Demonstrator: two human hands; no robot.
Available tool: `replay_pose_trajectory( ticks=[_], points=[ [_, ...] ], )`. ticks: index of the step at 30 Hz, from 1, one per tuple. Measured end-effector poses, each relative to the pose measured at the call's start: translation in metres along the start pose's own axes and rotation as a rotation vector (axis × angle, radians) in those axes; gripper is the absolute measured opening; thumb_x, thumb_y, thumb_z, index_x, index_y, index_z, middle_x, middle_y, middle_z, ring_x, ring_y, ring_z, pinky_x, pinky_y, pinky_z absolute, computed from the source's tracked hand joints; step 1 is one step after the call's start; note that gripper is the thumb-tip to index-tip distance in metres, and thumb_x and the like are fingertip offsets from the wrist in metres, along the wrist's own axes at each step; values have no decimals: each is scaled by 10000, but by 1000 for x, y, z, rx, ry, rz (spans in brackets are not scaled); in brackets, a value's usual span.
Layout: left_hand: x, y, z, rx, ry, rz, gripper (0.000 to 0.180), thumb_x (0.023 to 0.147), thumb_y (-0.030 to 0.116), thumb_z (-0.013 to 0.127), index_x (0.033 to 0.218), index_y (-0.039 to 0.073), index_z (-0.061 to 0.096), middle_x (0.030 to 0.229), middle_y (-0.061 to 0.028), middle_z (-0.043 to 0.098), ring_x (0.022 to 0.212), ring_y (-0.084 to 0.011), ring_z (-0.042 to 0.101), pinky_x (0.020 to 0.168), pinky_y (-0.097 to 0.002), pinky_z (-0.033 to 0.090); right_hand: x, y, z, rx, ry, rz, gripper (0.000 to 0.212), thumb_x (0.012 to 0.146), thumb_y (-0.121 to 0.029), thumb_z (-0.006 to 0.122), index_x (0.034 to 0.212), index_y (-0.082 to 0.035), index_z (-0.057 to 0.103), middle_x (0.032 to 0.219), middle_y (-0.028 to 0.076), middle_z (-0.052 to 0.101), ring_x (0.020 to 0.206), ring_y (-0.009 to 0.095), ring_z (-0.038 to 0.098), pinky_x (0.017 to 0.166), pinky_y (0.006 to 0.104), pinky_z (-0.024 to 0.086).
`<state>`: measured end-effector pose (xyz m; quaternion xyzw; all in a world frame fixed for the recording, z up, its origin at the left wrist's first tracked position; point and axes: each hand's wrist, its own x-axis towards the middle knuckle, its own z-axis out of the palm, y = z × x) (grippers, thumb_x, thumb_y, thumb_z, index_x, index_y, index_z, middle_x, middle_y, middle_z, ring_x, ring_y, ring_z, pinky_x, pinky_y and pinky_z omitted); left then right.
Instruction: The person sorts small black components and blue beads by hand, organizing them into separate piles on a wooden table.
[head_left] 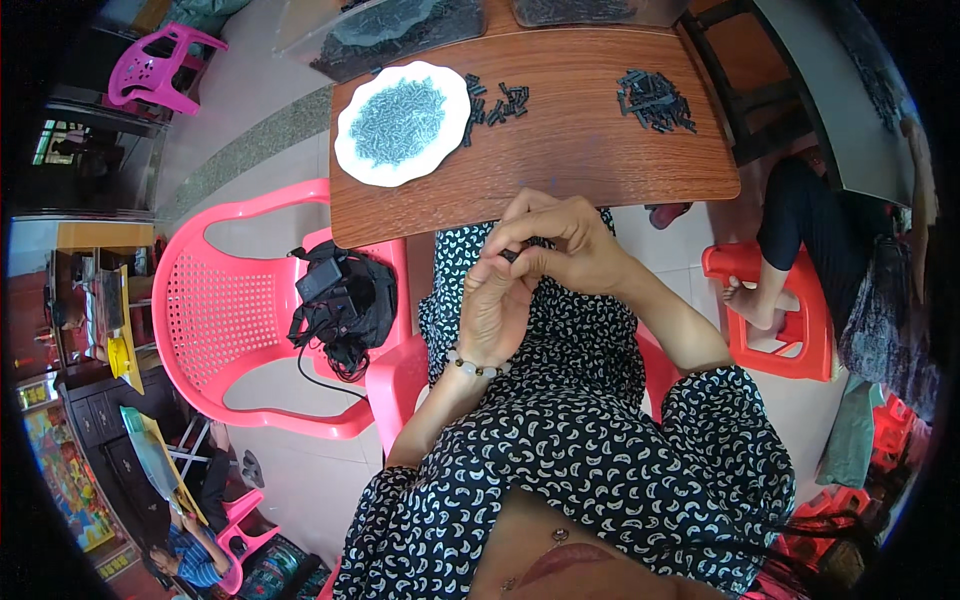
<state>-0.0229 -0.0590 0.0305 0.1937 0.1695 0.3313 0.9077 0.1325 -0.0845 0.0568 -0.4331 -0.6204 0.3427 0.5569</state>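
Observation:
Both hands meet over my lap, just off the near edge of the table. Between their fingertips is a small black piece (510,255), mostly covered by the fingers. My left hand (492,312), with a beaded bracelet at the wrist, pinches it from below. My right hand (572,243) closes on it from the right with thumb and fingers. On the table (560,170) a white scalloped plate (350,150) holds many small greyish translucent pieces (398,118). Small black tube-like pieces (510,102) lie right of the plate, and a larger heap of black pieces (655,100) sits farther right.
Clear plastic bins (400,35) stand at the table's far edge. A pink chair (225,300) at the left carries a black bag (350,295) with cables. Beside me on the right, another person's bare foot (755,302) rests on a red stool (775,345).

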Motion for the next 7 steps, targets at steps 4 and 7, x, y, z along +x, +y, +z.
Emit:
replay_pose_trajectory(
  ticks=[4,7],
  points=[
    [2,3,1,23,18,-6,286,858,328,683,1056,127,636,1069,45,581,1037,-111,543,947,-323,423,0,-6,2,41,44,117,293,768,-210,751,1022,-67,720,890,32,693,799,151,578,701,287,475],
    [8,2,-9,-19,19,-46,382,845,365,691,1135,125,623,1085,32,578,1054,-131,541,973,-348,412,1,-7,-4,-4,-17,214,307,778,-176,743,1071,-90,715,1041,74,683,887,155,582,804,285,464]
  ],
)
